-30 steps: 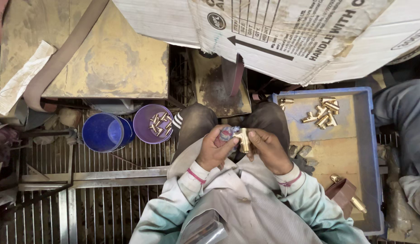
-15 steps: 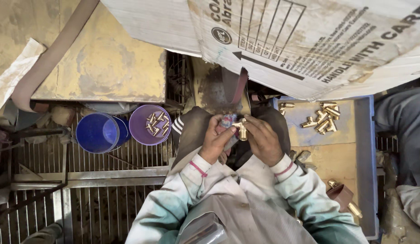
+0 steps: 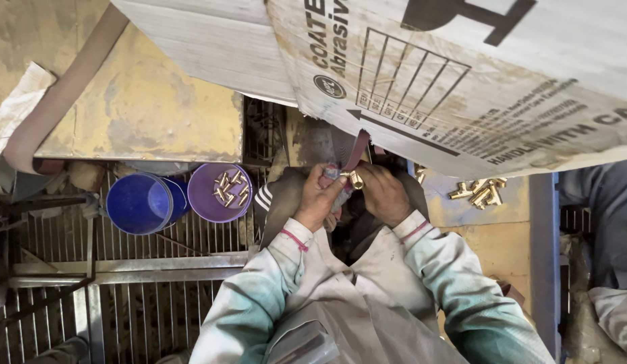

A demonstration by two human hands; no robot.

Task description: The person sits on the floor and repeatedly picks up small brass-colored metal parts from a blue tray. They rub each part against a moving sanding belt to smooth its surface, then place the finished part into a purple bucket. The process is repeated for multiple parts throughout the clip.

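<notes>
Left hand (image 3: 318,197) and right hand (image 3: 383,194) raised together just under edge of printed cardboard sheet (image 3: 462,87), both closed around 1 small brass fitting (image 3: 356,179). Fitting pinched betw. fingertips of both hands, touching a narrow reddish belt strip (image 3: 359,149) hanging down from under cardboard. Left hand also gripping a scrap of cloth or tape, partly hidden; can't tell exactly what. Both grips clenched, not loose.

Relative to brass fitting: purple tub (image 3: 219,192) w/ several brass pieces inside, off to left, well apart. Blue tub (image 3: 139,202) further left, touching purple tub. Blue tray (image 3: 539,222) to right, w/ small pile of loose brass pieces (image 3: 476,191) on its worn yellowish floor. Metal grating (image 3: 124,296) below and left, under tubs. Yellowed flat-top block (image 3: 145,108) up and left. Pale stained sleeves and apron directly below. Another person's grey clothing at far right, past tray.
</notes>
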